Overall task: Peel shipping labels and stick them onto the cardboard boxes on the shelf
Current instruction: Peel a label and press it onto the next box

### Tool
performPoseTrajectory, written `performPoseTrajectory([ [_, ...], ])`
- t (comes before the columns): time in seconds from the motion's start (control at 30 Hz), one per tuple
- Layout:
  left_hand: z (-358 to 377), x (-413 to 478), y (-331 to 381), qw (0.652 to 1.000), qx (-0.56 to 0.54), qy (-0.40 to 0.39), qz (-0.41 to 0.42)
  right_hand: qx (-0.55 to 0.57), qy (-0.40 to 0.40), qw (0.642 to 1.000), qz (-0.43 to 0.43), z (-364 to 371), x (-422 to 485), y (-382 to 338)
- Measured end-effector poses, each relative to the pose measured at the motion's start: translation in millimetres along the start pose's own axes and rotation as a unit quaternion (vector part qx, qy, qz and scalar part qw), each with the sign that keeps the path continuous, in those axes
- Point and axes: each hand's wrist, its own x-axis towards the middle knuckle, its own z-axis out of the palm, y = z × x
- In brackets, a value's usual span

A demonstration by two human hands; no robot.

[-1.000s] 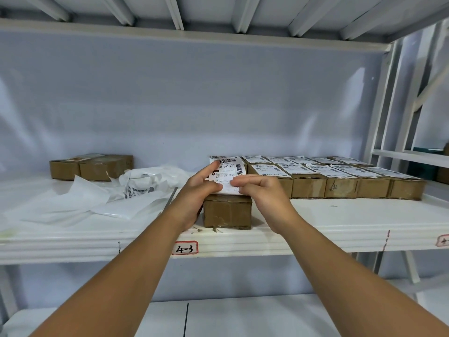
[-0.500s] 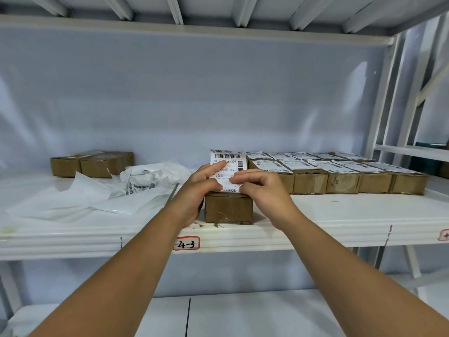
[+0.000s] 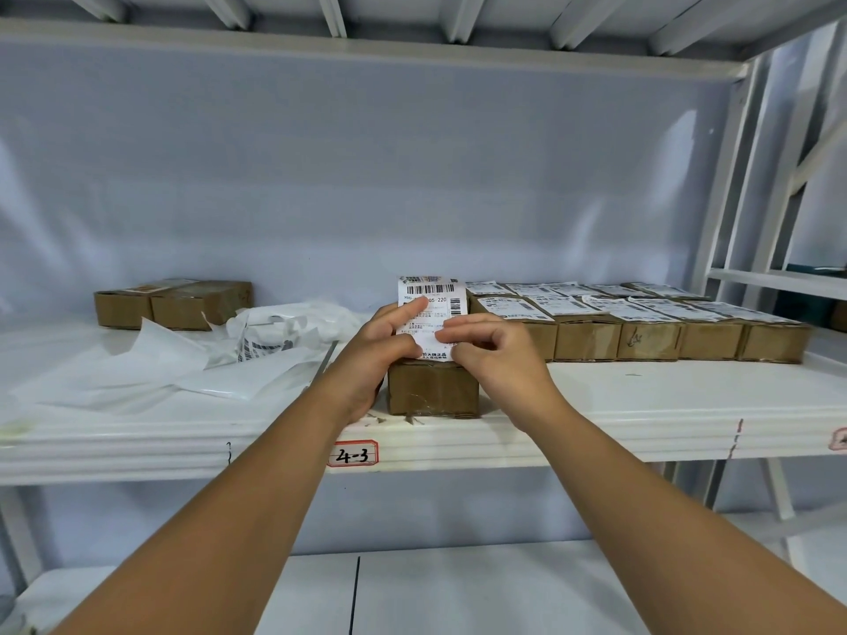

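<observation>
A white shipping label point(image 3: 435, 297) with a barcode stands nearly upright above a small brown cardboard box point(image 3: 433, 391) near the shelf's front edge. My left hand point(image 3: 380, 346) pinches the label's left side, thumb across its face. My right hand point(image 3: 492, 348) grips its lower right corner with fingertips. The label's bottom edge sits at the box top. Whether it is peeled from its backing I cannot tell.
Labelled brown boxes point(image 3: 641, 323) fill the shelf to the right in rows. Two plain boxes point(image 3: 174, 307) sit at the back left. Crumpled backing sheets and loose labels point(image 3: 256, 346) lie on the white shelf point(image 3: 641, 405), tagged "4-3" point(image 3: 353, 453). A lower shelf shows below.
The label has risen from tilted over the box to nearly upright. Both hands stay on it, fingers shifting along its lower edge.
</observation>
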Motion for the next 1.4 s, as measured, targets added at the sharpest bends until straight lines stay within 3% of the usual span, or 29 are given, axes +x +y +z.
performPoseTrajectory([
  [0.4,1.0,-0.3,1.0,1.000,-0.010,-0.007,-0.004,0.027,0.015,0.999,0.012,1.8,2.2,-0.1],
  [1.1,-0.1,-0.9,-2.5,0.999,-0.019,-0.027,-0.018,-0.165,0.021,0.985,-0.034,4.6,-1.8,-3.9],
  [1.4,1.1,-5.0,0.2,0.997,0.040,-0.060,-0.037,-0.212,0.039,0.974,-0.067,9.1,-4.8,-5.8],
])
